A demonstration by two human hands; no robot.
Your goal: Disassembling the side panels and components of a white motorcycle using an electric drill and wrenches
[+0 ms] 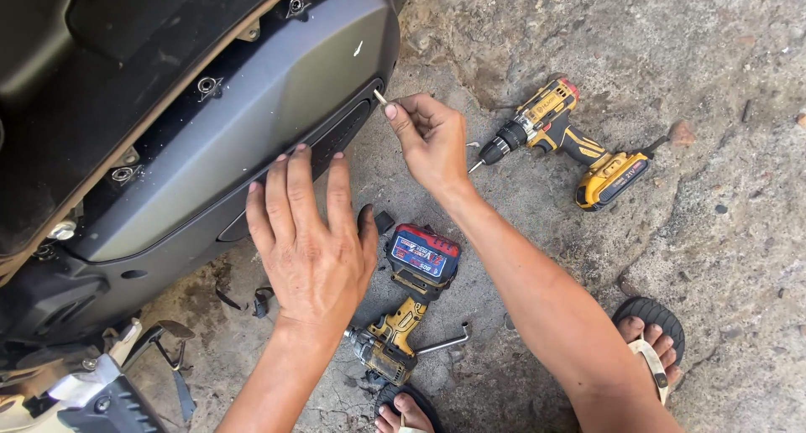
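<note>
Left hand: the left hand (309, 232) lies flat with fingers spread, fingertips on the lower edge of the large grey plastic engine-side cover (252, 122) of a scooter; it grips nothing.
Right hand: the right hand (432, 139) pinches a small pale screw (379, 97) between thumb and forefinger, its tip just beside the right end of the cover.
Screw: only a short tip shows past the fingertips; whether it touches the cover cannot be told.
Cover: it runs tilted from lower left to upper right; its left end and the dark bodywork above it are cut off by the frame edge. Several round bolt holes (207, 86) sit along its upper rim.
Vent slot: the dark slotted opening (340, 135) in the cover is partly hidden behind the left fingers.
Yellow and black cordless drill (558, 139): lies on the cracked concrete ground (672, 64) to the right of the right hand, apart from it, bit pointing left.
Yellow impact driver with red and blue battery (411, 307): lies on the ground between the forearms; its nose is partly hidden by the left wrist.
Bent metal wrench (445, 342): just beside the driver.
Feet: sandalled toes (651, 341) at the lower right and another foot at the bottom edge, cut off.
Lower left corner: metal stand parts, hard to make out.
</note>
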